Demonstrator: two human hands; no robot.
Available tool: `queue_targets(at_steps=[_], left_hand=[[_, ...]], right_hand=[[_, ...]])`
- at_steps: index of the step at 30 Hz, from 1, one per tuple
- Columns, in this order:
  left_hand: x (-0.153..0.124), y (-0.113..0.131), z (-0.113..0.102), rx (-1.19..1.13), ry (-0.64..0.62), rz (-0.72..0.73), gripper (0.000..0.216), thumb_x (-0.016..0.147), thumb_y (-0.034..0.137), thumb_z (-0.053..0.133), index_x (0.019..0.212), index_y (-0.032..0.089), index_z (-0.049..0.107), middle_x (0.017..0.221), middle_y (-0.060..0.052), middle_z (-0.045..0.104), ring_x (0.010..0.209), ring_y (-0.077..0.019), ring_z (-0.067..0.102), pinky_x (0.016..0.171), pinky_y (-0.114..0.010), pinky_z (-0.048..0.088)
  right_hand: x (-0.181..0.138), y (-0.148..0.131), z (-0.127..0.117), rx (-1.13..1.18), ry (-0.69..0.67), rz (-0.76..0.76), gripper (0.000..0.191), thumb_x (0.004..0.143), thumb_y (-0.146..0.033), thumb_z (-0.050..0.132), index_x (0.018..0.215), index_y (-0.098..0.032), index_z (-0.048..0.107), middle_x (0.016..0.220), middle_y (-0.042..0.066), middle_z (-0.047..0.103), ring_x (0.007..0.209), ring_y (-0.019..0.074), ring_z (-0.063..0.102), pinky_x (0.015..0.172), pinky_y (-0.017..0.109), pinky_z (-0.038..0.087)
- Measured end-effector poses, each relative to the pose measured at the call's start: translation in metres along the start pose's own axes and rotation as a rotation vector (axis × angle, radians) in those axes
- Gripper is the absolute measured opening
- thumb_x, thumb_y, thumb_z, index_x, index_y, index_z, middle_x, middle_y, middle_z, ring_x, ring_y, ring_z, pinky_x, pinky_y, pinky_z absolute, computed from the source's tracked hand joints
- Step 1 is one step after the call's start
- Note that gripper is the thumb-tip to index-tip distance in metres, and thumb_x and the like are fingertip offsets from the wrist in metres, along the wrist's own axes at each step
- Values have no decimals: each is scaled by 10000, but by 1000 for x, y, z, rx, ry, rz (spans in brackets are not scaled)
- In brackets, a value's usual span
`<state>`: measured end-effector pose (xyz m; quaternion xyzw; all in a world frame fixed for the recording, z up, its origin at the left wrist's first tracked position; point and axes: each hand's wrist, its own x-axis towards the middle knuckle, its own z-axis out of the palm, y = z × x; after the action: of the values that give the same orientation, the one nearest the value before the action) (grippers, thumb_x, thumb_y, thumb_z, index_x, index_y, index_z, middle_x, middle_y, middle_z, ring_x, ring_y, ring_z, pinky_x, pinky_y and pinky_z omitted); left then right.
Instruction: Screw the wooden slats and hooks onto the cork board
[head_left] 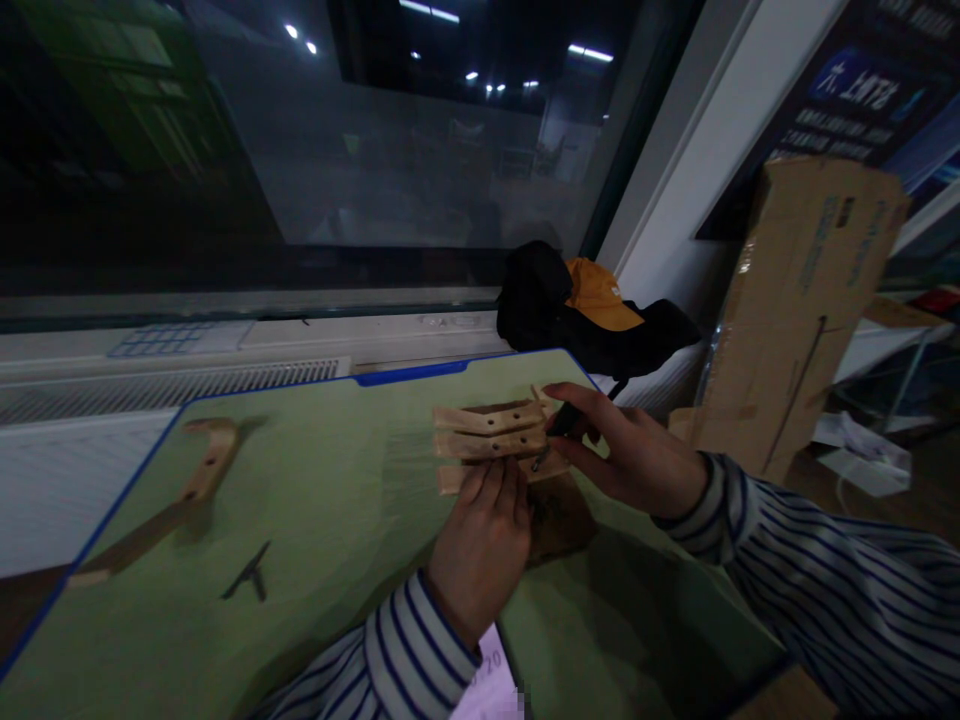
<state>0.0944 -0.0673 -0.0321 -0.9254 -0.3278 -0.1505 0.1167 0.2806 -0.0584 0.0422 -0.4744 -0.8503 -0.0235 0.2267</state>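
Note:
On the green table (315, 520) lies a stack of light wooden slats (489, 432) with small holes. My left hand (480, 545) rests on the near slat, fingers pressed down flat on it. My right hand (630, 450) pinches a small dark tool (564, 420) at the right end of the slats. A small metal screw (540, 460) shows just below the tool. Under the slats a darker wooden block (559, 515) is partly hidden by my left hand.
A curved wooden part (176, 500) with holes lies at the table's left. A small dark angled tool (251, 572) lies near it. Behind the table are a black bag with an orange cap (600, 292), a cardboard box (795, 300), and a window sill.

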Motion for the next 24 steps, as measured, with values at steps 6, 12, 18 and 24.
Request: queue_targets(at_steps=[6,12,18,24], left_hand=[[0,0,2,-4,-16,-4,314,857,157,533,1117,25,648,1202,-196,627,1144,-299,578,999,-421,454],[-1,-1,3,-5,-11,-4,327,849,154,541,1131,21,640,1204,-197,625,1142,-299,580,992,-420,460],[-1,-1,3,-4,-10,-4,336,849,154,547,1138,6,631,1203,-211,621,1145,-304,576,992,-420,458],[0,-1,3,-5,-19,-3,329,858,156,539,1136,5,630,1204,-214,620,1150,-309,571,993,-425,455]], right_hand=[[0,1,1,-3,4,-11,505,880,-224,531,1335,-212,313,884,32,707,675,153,684,575,233,527],[0,1,2,-16,2,-2,495,880,-238,536,1328,-202,327,876,35,712,678,167,691,577,247,530],[0,1,2,-28,10,4,489,878,-249,537,1322,-210,336,874,34,713,665,171,693,567,254,532],[0,1,1,-34,16,1,494,875,-249,547,1323,-210,344,873,33,710,668,173,692,571,258,536]])
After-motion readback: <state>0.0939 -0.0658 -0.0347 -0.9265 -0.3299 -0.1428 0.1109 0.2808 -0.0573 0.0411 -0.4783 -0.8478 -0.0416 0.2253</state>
